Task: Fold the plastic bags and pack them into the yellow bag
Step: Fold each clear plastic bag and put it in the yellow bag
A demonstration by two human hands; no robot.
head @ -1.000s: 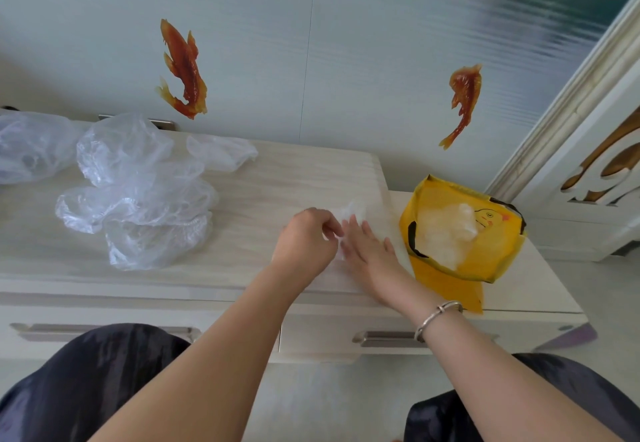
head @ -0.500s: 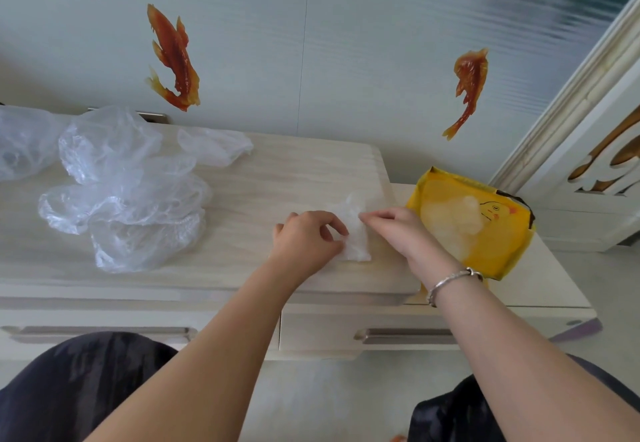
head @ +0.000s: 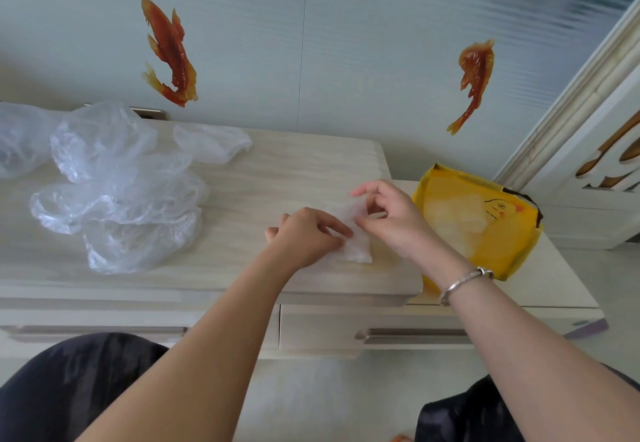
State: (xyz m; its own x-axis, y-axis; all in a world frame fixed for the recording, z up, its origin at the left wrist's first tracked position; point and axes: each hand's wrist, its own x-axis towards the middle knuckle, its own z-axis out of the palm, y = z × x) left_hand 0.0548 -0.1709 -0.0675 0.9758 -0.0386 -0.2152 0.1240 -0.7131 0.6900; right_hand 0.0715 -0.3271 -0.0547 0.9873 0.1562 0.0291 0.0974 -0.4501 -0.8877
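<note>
- Left of the folded bag, a heap of crumpled clear plastic bags (head: 114, 195) waits on the pale wooden dresser top (head: 277, 164).
- The left hand (head: 308, 237) pins the small, white, half-folded plastic bag (head: 356, 251); keep that pressure firm.
- The right hand (head: 391, 216) pinches its upper edge; crease it flat, squeezing air out.
- Right of it, the open yellow duck-print bag (head: 485, 219) already holds folded plastic.

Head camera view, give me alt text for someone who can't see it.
Both hands, left hand and right hand, fold a small clear plastic bag on a pale wooden cabinet top. Loose plastic bags lie left; a yellow bag lies right.
</note>
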